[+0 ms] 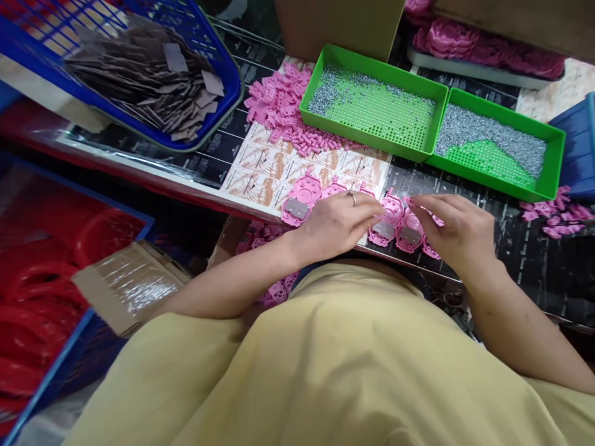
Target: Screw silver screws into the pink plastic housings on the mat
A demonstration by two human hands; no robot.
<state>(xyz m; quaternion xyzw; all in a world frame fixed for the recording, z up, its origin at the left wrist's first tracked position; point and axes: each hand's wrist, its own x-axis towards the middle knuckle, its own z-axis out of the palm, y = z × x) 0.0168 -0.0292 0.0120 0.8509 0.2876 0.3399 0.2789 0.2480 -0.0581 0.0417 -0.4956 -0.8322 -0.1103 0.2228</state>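
Note:
A row of pink plastic housings lies along the table's front edge, several with a grey metal plate on the lower half. My left hand, wearing a ring, reaches over the row from the left. Its fingers are pressed together, and whatever their tips hold is hidden. To the right, my right hand is closed in a pinch above the housings. A bit of pink plastic shows at its fingertips, apparently a small pink piece. This hand partly covers the housings at the row's right end.
Two green trays of small metal pins or screws stand behind the row. Left of them is a heap of small pink parts. A blue basket holds flat grey-brown pieces. Loose pink parts lie at right, beside a blue bin.

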